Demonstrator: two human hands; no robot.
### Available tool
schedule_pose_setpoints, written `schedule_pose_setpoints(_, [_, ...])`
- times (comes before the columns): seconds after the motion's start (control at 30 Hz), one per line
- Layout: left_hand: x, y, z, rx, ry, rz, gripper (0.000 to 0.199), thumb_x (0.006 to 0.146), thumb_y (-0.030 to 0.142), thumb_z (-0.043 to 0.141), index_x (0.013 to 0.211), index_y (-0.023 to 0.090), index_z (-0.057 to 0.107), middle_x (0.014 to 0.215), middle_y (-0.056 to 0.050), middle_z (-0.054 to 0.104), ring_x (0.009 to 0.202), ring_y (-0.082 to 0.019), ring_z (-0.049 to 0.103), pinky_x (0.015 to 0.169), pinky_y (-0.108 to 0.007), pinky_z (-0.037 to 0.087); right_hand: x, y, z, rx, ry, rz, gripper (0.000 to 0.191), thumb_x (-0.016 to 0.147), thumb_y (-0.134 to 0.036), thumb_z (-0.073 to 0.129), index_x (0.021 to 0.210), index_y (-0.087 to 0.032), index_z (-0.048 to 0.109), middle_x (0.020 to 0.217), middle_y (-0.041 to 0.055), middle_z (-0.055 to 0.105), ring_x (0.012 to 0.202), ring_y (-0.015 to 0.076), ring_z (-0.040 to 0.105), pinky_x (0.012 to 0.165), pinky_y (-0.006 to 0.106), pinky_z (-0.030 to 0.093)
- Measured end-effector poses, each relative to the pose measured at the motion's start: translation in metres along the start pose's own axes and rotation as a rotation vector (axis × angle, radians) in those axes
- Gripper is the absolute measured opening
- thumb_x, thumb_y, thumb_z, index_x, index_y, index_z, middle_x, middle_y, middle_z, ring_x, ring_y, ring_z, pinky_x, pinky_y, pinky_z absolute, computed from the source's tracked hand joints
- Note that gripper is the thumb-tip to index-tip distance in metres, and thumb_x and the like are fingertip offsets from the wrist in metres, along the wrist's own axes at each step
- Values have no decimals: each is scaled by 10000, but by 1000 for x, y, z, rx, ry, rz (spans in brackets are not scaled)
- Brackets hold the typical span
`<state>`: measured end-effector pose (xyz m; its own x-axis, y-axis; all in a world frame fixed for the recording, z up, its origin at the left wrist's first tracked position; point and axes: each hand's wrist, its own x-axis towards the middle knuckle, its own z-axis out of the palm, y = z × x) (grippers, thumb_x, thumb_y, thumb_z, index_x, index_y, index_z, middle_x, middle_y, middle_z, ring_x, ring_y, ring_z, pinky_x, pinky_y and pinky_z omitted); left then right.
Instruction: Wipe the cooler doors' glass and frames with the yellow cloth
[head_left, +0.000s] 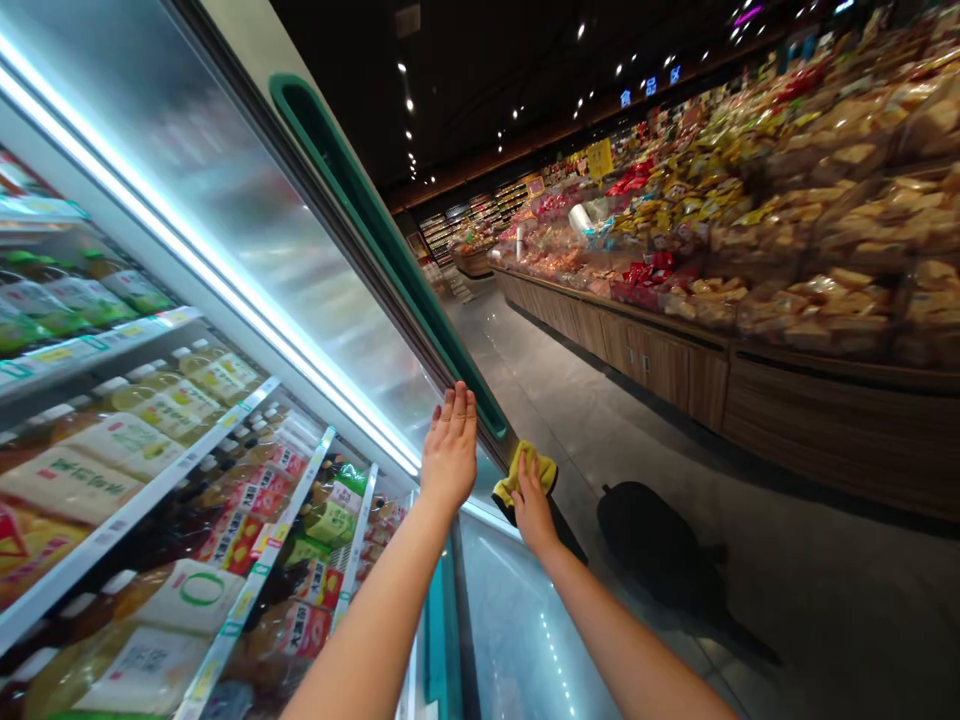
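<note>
My left hand [450, 455] lies flat with its fingers stretched out against the edge of a glass fridge door [300, 260], near the lower end of the long teal recessed handle [382, 250]. Nothing is held in it. Lower and to the right, my right hand [535, 505] presses a yellow cloth [546, 472] with a dark edge against the door frame, just past the handle's end. The cloth bunches around its fingers, and part of it is covered by the hand. Beside my left forearm, bottled drinks [172, 600] fill the fridge shelves.
Price-tag rails [255, 590] edge the lit shelves on the left. Across the grey tiled floor [517, 350] stands a long wood-panelled display [675, 365] heaped with packaged snacks. A dark shadow [660, 545] falls on the floor at right.
</note>
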<state>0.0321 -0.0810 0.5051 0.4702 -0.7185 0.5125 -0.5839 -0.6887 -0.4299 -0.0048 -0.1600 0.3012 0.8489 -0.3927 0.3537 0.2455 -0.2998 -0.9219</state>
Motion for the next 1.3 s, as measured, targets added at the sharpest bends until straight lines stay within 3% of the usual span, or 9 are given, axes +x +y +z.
schedule_pose_setpoints(0.1, [-16,8,6,1,-23,63,839,897,18,391,1622,114,-21,1679,-147,125,1572,-273,116,1255,-494,303,-5,4,6,-4,17,38,898,886,-7,399,1640,-291,2,1727,70,53,1580,250,16,1250,579,238])
schedule_pose_setpoints(0.27, [-56,12,21,-23,-208,324,684,927,74,400,1599,126,280,1648,-91,299,1543,-237,272,1228,-429,368,-4,-5,8,20,-17,-70,895,889,-12,424,1637,-351,65,1732,14,21,1583,221,-24,1278,531,170])
schedule_pose_setpoints(0.37, [-67,10,27,-9,-272,333,636,921,67,405,1555,113,389,1631,-90,335,1534,-232,302,1226,-432,376,-26,18,8,51,-28,66,915,876,-4,425,1637,-352,56,1733,37,-11,1580,247,-36,1262,572,181])
schedule_pose_setpoints(0.47, [-66,10,30,-12,-280,309,635,919,56,399,1552,109,394,1634,-94,322,1539,-226,288,1238,-436,360,-48,38,11,63,-19,193,958,855,2,419,1638,-313,-34,1730,86,-30,1576,281,-44,1238,626,200])
schedule_pose_setpoints(0.67, [-60,13,34,-58,-240,305,624,939,67,389,1562,73,357,1647,-113,271,1567,-230,162,1264,-440,307,-55,36,22,79,-48,153,884,904,-81,439,1647,-313,18,1735,25,-54,1579,244,-85,1281,536,128])
schedule_pose_setpoints(0.93, [-50,8,45,-70,-251,332,618,958,61,363,1575,91,333,1641,-110,288,1567,-231,163,1277,-465,267,-77,83,13,91,-34,400,977,815,-31,464,1648,-252,5,1723,115,96,1583,270,41,1251,595,178])
schedule_pose_setpoints(1.03, [-47,10,48,-106,-245,320,646,949,69,385,1589,121,310,1646,-92,294,1566,-228,185,1277,-461,271,-58,63,13,74,-26,324,923,851,-49,455,1649,-277,52,1721,74,132,1587,246,50,1271,551,165])
schedule_pose_setpoints(1.13, [-45,11,46,-131,-246,322,667,936,77,400,1593,137,303,1643,-81,313,1562,-226,219,1272,-466,282,-36,30,12,-8,-29,125,883,892,-68,450,1644,-324,66,1728,16,84,1590,230,-7,1285,537,150])
schedule_pose_setpoints(1.3, [-33,-5,22,-101,-240,397,690,940,78,384,1609,185,250,1626,-40,362,1544,-181,277,1300,-470,196,-19,-2,10,-138,5,32,900,910,-35,426,1636,-337,-11,1730,26,-4,1582,259,-62,1266,599,187])
